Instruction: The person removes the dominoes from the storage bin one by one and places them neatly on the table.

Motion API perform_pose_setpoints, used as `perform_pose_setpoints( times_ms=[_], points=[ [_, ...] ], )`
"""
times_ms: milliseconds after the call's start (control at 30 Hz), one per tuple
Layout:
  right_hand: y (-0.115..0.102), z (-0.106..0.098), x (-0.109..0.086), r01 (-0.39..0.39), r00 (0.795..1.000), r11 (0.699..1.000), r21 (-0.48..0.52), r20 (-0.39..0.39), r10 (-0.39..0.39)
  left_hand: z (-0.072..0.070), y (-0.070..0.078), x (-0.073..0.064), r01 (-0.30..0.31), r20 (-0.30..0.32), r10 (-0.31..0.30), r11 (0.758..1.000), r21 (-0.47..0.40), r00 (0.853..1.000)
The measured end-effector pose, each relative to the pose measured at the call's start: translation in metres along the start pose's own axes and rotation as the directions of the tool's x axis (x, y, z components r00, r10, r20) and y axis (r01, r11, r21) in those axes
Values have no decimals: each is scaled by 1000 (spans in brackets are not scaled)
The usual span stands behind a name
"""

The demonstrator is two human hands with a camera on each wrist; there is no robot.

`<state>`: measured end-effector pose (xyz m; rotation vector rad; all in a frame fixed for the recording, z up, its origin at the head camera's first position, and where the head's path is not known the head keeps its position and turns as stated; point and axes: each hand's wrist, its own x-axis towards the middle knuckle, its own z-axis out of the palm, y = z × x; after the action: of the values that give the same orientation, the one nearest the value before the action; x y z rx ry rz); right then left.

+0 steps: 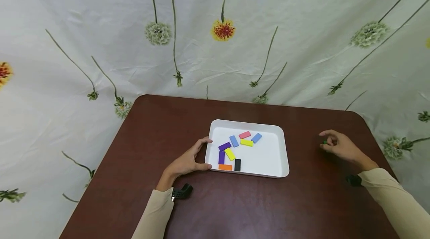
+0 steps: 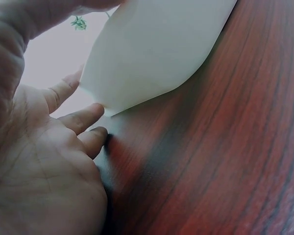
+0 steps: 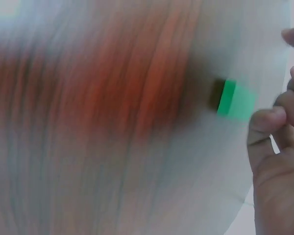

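Nearest, pale sleeves (image 1: 151,214) reach in over the dark reddish-brown bench (image 1: 161,131). The left hand (image 1: 184,162) is spread wide, thumb by the near-left corner of a white tray (image 1: 262,157) and fingers against its left wall; I take it for a steadying touch, and light pressure ought to be enough. Inside, at the near rim, lie an orange block (image 1: 225,167) and a black block (image 1: 237,165); just beyond are a purple block (image 1: 221,157) and a yellow block (image 1: 230,154). Well to the right of the tray, the right hand (image 1: 340,147) sits with forefinger and thumb apart and other fingers bent, a green block (image 3: 237,102) by the fingertips; whether they pinch it I cannot tell. To take it well, I would bring thumb and finger squarely onto opposite faces and lift straight up before any sideways travel, so it neither twists nor skids. Farther into the tray are a second purple block (image 1: 224,147), a second yellow block (image 1: 246,142), two blue blocks (image 1: 234,141) and, farthest, a pink block (image 1: 245,135). Beyond the bench hangs a pale cloth (image 1: 100,19) printed with dandelions.
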<state>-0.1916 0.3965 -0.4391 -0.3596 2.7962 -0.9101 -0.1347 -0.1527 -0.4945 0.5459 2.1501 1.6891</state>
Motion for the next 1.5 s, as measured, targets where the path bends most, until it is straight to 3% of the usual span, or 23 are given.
perform_pose_setpoints(
  times_ms=[167,600,867,1200,1367,1500],
  points=[
    [-13,9,12,41,998,998,52,-53,-38,-3,0,-1,-3,-6,3,1000,2,1000],
    [-65,38,30,142,988,981,135,-85,-131,-1,1,-2,8,-5,-8,1000,-14,1000],
    [-107,56,43,178,984,952,248,-40,-174,-2,0,-2,5,-2,-5,1000,-26,1000],
    [-129,78,55,166,986,979,123,-45,-161,-1,0,-2,9,-5,-9,1000,-25,1000],
    [-136,90,61,157,988,978,135,-24,-155,-1,0,-1,10,-10,-11,1000,-18,1000],
    [-141,103,65,93,996,986,140,-3,-94,0,0,-1,15,-12,-15,1000,-14,1000]
  ],
)
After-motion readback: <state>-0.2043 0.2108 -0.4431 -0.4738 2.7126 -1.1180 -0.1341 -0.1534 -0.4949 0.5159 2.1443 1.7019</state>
